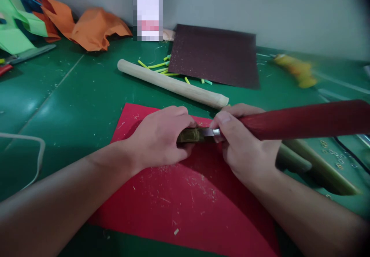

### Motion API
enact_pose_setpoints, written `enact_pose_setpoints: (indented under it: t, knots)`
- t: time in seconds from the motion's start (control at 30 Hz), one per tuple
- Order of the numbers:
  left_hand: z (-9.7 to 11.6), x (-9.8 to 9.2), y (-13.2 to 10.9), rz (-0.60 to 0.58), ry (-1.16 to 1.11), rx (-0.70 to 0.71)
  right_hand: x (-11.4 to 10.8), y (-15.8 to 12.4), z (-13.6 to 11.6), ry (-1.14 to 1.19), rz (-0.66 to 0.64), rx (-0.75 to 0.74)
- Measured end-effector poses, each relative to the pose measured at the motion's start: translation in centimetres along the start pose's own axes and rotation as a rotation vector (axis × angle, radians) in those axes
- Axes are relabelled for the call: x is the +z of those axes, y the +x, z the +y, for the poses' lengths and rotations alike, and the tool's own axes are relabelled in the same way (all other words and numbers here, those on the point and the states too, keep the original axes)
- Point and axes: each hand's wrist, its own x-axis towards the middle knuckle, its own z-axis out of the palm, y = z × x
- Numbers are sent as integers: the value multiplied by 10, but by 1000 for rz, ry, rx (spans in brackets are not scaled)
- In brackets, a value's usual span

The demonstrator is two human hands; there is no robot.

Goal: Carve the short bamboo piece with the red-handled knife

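My left hand [160,139] is closed round a small olive-green piece [189,135] over a red sheet [179,199] on the green table. My right hand [243,143] is wrapped round a long dark red handle [306,120] that runs off to the right. A short metal blade [211,132] at the handle's end touches the olive piece between the two hands. Pale shavings lie scattered on the red sheet below the hands.
A pale wooden dowel [173,83] lies behind the hands. A dark sandpaper sheet [215,54] sits at the back, with yellow-green offcuts [162,67] beside it. Orange paper [92,27] and green paper [17,26] lie back left. Olive rods [315,166] lie at right.
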Motion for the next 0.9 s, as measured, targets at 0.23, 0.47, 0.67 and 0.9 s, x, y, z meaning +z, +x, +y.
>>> enact_pose_setpoints:
  t: [0.23,0.47,0.67,0.9]
  knots:
    - [0,1,-1,22,9,21,-5,0,-2,-68,-111,-28]
    - [0,1,-1,13,13,9,-1,-1,-4,-63,-14,2]
    - [0,1,-1,10,18,8,-3,0,-3,-57,-91,-18]
    - [1,1,1,-3,11,-3,-2,-2,-2,-45,-61,-4]
